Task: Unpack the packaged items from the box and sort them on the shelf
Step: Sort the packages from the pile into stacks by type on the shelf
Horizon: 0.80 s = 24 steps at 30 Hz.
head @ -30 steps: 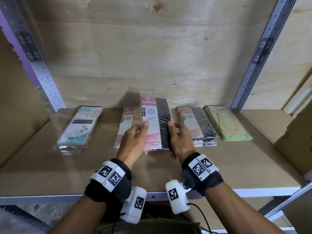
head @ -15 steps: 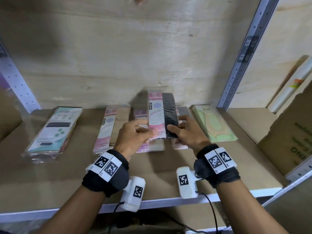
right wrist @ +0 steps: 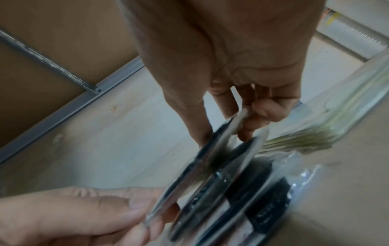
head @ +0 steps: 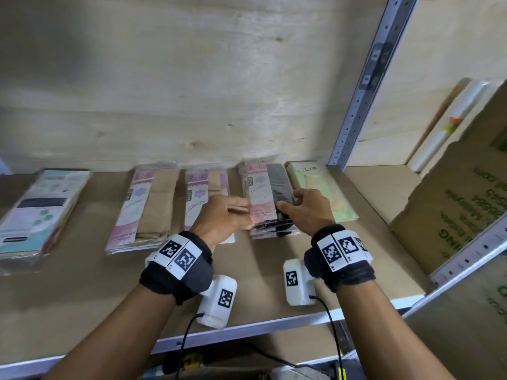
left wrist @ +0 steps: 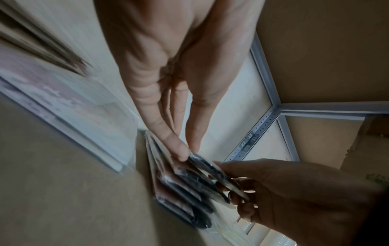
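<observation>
A flat pink and black packet [head: 263, 193] lies tilted on top of a stack of like packets [head: 274, 233] on the shelf board [head: 82, 292]. My left hand [head: 227, 215] pinches the packet's left edge, thumb above and fingers below. My right hand [head: 304, 209] pinches its right, black side. In the left wrist view the packet [left wrist: 210, 169] sits just above the stack, between my left fingertips [left wrist: 183, 153] and my right hand [left wrist: 273, 191]. The right wrist view shows the packet [right wrist: 206, 166] edge-on, held by both hands.
Left of the stack lie a purple-labelled packet [head: 203, 193], pink and beige packets [head: 148, 207] and teal packets [head: 41, 212]. Pale green packets [head: 318, 193] touch the stack's right side. A metal upright [head: 359, 97], a cardboard box [head: 461, 204] and a plastic roll [head: 452, 124] stand at right.
Both hands carried the pink and black packet from the shelf's middle to the right and lowered it onto the stack of black packets. The view has swung right.
</observation>
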Available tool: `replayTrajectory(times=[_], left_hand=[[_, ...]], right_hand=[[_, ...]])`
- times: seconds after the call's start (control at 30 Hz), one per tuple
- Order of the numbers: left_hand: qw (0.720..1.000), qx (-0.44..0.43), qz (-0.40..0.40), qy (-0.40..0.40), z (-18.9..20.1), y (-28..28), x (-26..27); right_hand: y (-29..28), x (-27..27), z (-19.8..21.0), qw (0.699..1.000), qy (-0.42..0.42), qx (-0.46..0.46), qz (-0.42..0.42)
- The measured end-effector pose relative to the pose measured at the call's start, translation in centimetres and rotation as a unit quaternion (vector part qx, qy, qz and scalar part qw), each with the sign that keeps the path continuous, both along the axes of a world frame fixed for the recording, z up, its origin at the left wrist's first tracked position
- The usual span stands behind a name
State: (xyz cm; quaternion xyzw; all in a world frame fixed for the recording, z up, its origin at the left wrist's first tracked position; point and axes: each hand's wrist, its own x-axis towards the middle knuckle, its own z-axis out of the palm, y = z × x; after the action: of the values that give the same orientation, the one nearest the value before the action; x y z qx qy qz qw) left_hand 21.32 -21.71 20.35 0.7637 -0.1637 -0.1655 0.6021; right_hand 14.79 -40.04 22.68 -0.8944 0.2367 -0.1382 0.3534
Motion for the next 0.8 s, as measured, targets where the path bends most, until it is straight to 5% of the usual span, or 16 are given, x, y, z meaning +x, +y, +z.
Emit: replayTrajectory(times=[0.63,0.8], left_hand=[[0.998,-0.034,-0.029,0.042,0.0,-0.7,-0.1],[0.999,-0.025,0.017,0.013,0.6,1.4,0.4]], right_hand=[[-0.3,0.1,-0.3,0.999,0.051,-0.006,0.004],[0.3,-0.1,0.3,0.996,0.067,-0.044,-0.044]])
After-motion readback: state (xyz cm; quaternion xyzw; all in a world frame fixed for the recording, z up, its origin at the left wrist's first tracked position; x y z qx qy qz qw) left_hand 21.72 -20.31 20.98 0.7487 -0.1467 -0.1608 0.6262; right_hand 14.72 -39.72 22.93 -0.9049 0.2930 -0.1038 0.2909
